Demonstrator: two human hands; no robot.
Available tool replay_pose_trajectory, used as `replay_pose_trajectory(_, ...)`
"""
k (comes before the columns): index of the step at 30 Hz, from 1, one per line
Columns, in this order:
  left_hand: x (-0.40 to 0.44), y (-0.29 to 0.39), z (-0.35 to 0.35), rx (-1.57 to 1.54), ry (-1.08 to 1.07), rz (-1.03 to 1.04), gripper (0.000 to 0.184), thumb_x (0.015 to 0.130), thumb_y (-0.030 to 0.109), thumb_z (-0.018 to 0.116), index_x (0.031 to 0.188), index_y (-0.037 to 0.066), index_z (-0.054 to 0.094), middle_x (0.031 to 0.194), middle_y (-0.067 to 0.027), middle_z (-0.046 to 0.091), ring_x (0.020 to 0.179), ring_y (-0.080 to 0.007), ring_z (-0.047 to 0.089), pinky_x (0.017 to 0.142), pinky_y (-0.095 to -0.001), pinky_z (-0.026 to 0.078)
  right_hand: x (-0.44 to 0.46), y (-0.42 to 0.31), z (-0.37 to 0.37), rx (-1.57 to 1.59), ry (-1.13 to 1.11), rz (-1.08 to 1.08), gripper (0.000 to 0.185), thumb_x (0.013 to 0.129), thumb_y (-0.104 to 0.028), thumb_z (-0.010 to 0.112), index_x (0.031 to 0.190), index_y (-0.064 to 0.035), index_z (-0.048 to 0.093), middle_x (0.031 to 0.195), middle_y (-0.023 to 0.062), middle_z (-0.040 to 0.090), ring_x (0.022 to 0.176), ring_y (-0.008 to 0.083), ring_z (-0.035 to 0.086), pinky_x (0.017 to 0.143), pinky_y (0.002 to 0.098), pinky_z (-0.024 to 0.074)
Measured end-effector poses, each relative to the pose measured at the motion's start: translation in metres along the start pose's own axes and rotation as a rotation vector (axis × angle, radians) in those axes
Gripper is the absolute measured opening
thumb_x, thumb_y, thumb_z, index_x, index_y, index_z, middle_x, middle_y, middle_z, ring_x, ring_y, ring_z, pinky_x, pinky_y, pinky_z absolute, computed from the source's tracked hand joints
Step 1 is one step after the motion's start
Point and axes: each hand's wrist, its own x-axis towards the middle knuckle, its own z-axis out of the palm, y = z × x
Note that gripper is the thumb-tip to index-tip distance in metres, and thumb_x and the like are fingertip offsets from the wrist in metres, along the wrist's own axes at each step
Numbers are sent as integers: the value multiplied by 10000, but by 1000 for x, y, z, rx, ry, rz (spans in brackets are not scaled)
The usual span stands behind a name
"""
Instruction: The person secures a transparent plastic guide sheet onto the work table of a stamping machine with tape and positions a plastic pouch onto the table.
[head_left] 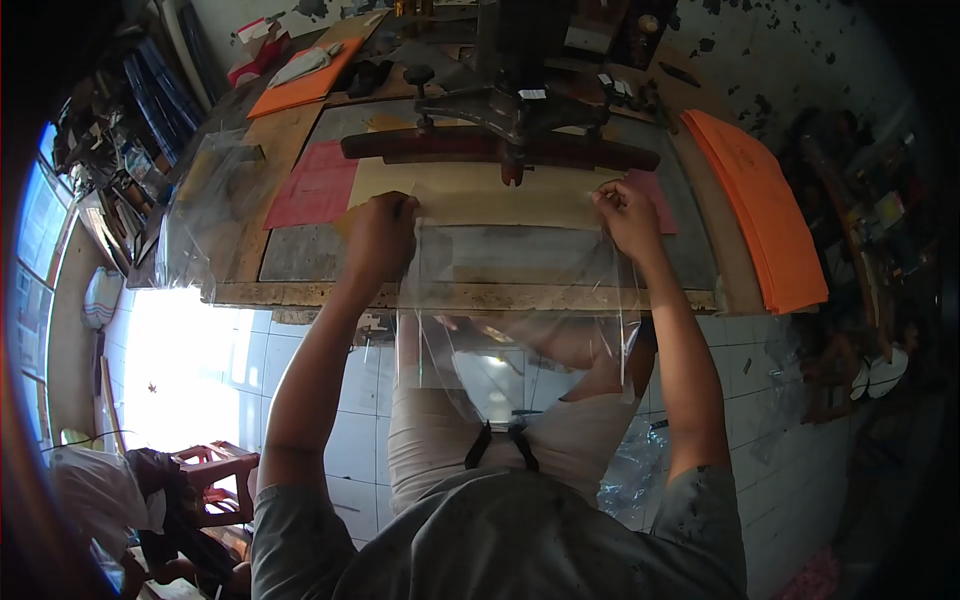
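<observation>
A clear plastic bag (520,300) is stretched between my two hands, its lower part hanging over the table edge above my lap. My left hand (385,235) is closed, pinching the bag's upper left corner. At the upper right corner, my right hand (628,212) pinches it with thumb and fingers. The bag's top edge lies over a yellowish sheet (500,205) on the work surface. Just beyond my hands is a press with a long dark-red bar (420,147), raised above the sheet. Pink sheets (312,185) lie under the yellowish one.
Folded orange material (755,215) lies at the table's right edge. Another orange piece (305,80) with a grey cloth (305,65) on it sits at the back left. Clear plastic (205,220) hangs over the left edge. A reddish stool (215,475) stands on the tiled floor (350,430).
</observation>
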Motion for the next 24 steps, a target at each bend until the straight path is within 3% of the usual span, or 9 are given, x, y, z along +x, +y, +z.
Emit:
replay_pose_trajectory(6, 29, -4, 11, 96, -6, -58, 291, 953, 224, 613, 1106, 2, 721, 878, -228, 731, 783, -348, 733, 733, -434, 559, 22, -17, 3, -275, -22, 28, 180, 867, -219, 752, 956, -66, 715, 787, 112, 703, 732, 283, 693, 661, 400, 512)
replay_pose_trajectory(9, 34, 4, 8, 107, -120, -114, 230, 937, 170, 633, 1078, 7, 710, 947, -279, 710, 876, -446, 695, 798, -513, 546, 30, -10, 10, -298, 49, -77, 150, 849, -193, 763, 900, -60, 716, 859, 116, 692, 801, 305, 690, 698, 423, 524)
replay_pose_trajectory(12, 34, 7, 5, 199, -150, -53, 260, 943, 183, 616, 1109, 3, 705, 878, -218, 729, 787, -360, 729, 724, -455, 553, 30, -4, 13, -361, 75, -175, 111, 853, -151, 747, 878, -47, 718, 924, 124, 674, 857, 325, 678, 740, 439, 535)
replay_pose_trajectory(15, 31, 10, 3, 235, -114, 61, 243, 944, 156, 607, 1097, -6, 706, 863, -224, 721, 796, -356, 726, 716, -462, 547, 29, -4, 11, -376, 35, -234, 81, 875, -98, 706, 910, -30, 730, 947, 135, 666, 883, 342, 674, 771, 447, 543)
replay_pose_trajectory(18, 35, 9, 1, 150, -132, 13, 203, 926, 134, 603, 1038, 8, 717, 905, -266, 706, 846, -451, 684, 772, -516, 537, 23, -7, 2, -333, -35, -220, 128, 902, -55, 666, 998, -16, 741, 957, 152, 659, 866, 344, 676, 764, 429, 529)
replay_pose_trajectory(21, 41, -2, 3, 118, -142, 66, 206, 922, 124, 598, 1042, 8, 718, 899, -267, 702, 835, -441, 686, 766, -509, 538, 25, -7, -1, -330, -64, -207, 169, 917, -35, 641, 1048, -19, 746, 958, 159, 649, 848, 348, 672, 758, 419, 523)
replay_pose_trajectory(24, 51, -11, 8, 95, -175, 66, 244, 912, 115, 622, 1075, -45, 705, 796, -239, 691, 721, -349, 697, 671, -433, 516, 23, -6, 3, -368, -31, -203, 179, 919, -39, 635, 1054, -42, 753, 951, 145, 643, 844, 345, 671, 753, 418, 527)
